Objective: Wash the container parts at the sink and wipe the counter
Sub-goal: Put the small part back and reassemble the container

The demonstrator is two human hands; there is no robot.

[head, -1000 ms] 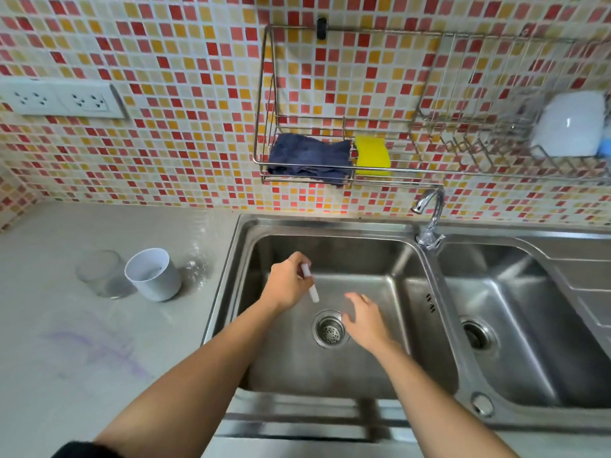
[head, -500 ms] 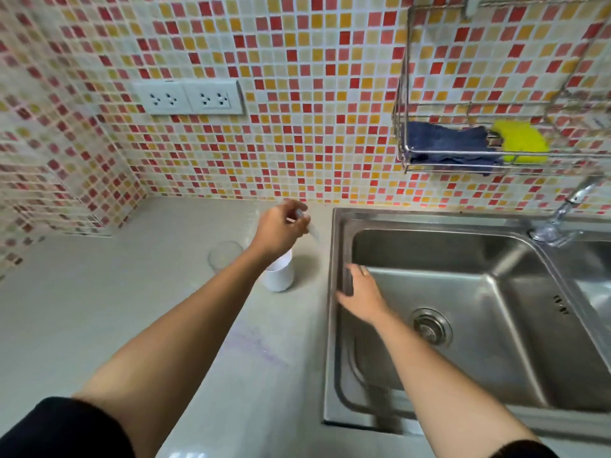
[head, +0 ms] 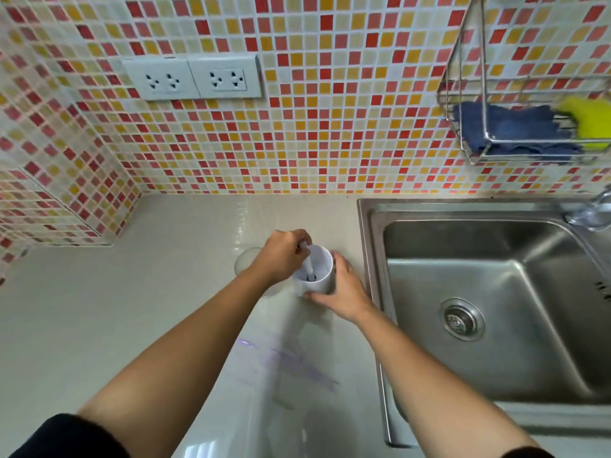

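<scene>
Pale tabletop (head: 132,309) left of the sink (head: 370,259): left grip (head: 284,256) pinches a thin white rod (head: 309,264) inside the white cup (head: 320,286), right grip (head: 344,289) clasps that cup; washing seemingly done, the nearer purple smear (head: 287,361) lies unwiped.

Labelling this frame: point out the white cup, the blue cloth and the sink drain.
white cup (head: 317,286), head view, front wall
blue cloth (head: 515,127), head view, folded middle
sink drain (head: 460,319), head view, strainer centre
</scene>
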